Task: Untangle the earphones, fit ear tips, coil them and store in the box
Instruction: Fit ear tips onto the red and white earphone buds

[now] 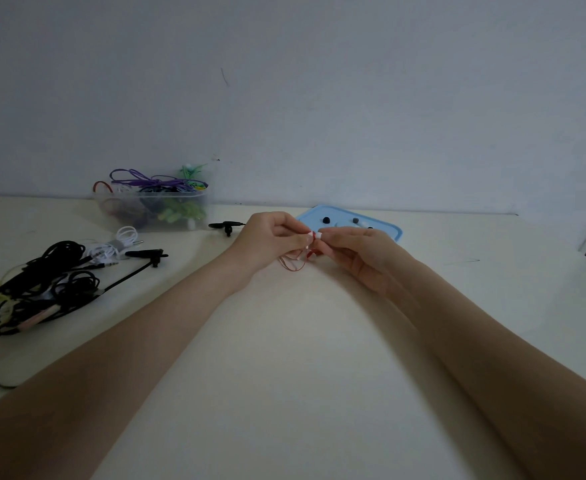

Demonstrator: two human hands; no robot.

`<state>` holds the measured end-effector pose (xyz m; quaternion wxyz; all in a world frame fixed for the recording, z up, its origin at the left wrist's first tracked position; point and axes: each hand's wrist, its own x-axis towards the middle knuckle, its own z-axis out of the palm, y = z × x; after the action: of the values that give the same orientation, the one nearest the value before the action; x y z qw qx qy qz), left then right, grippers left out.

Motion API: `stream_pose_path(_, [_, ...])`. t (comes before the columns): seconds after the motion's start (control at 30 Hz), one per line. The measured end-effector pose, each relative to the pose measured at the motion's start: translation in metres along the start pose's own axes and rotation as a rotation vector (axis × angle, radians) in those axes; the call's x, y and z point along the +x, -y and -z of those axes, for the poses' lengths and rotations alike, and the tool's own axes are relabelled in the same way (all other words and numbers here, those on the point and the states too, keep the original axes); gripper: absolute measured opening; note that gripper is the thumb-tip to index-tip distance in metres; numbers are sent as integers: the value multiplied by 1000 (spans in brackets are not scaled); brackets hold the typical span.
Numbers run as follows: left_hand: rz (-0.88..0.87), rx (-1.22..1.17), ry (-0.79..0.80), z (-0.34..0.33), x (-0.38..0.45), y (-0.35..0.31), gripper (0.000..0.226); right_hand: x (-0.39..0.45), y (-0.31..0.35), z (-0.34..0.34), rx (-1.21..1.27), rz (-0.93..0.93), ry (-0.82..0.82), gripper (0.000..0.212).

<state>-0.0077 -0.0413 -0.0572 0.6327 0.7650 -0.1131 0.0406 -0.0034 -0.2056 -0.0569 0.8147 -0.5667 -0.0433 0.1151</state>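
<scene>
A red earbud (314,235) is held above the surface (284,341), between the two hands and just in front of the blue lid (392,230). It is pinched in the curled fingers of the left hand (270,239); from the opposite side a small white ear tip (320,234) is pinched against it by the right hand (360,252). Both hands are thus closed on small parts, presumably so that the bud is kept steady while the tip is pressed on; whether the tip is seated yet cannot be told. The red cable (293,263) is seen hanging loosely below the hands onto the surface.

Spare ear tips (325,220) are laid out on the blue lid, probably to be kept within reach and stopped from rolling. The clear box (153,206), already holding coiled coloured earphones, is placed at far left against the wall. A black tangle (49,282) and a white coiled set (120,242) are left at near left, apparently awaiting treatment.
</scene>
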Motion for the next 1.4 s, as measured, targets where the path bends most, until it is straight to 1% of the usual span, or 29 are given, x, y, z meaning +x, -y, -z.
stream_pose_path(0.1, [-46, 12, -18, -2, -1, -3, 5, 0, 2, 0, 36, -6, 12, 11])
stream_pose_path(0.17, [-47, -1, -3, 0, 0, -3, 5, 0, 2, 0, 38, -30, 35, 11])
stream_pose_path(0.23, [-11, -40, 42, 1, 0, -2, 5, 1, 3, 1, 24, -68, 62, 12])
stream_pose_path(0.37, [88, -119, 96, 5, 2, 0, 19, 2, 3, 1, 6, -91, 75, 16])
stream_pose_path(0.5, [122, -143, 98, 7, 2, 1, 21, 0, -1, -2, -55, -16, 43, 13])
stream_pose_path(0.67, [125, -149, 60, 7, 4, 3, 5, -3, -3, -4, -105, 84, 10, 16])
stream_pose_path(0.73, [121, -152, 62, 7, 4, 4, 4, -3, -3, -4, -96, 95, -1, 16])
stream_pose_path(0.87, [112, -173, 42, 6, 2, 3, 4, -4, -2, -6, -97, 134, -23, 9])
stream_pose_path(1.0, [131, -156, 51, 4, 1, 1, 8, -6, -3, -8, -204, 189, -27, 11])
stream_pose_path(1.27, [240, -286, 108, 3, 0, -2, 7, -8, -2, -9, -491, 281, -19, 8])
stream_pose_path(1.4, [256, -310, 103, 6, 1, -2, 8, -5, -4, -11, -547, 338, -12, 5])
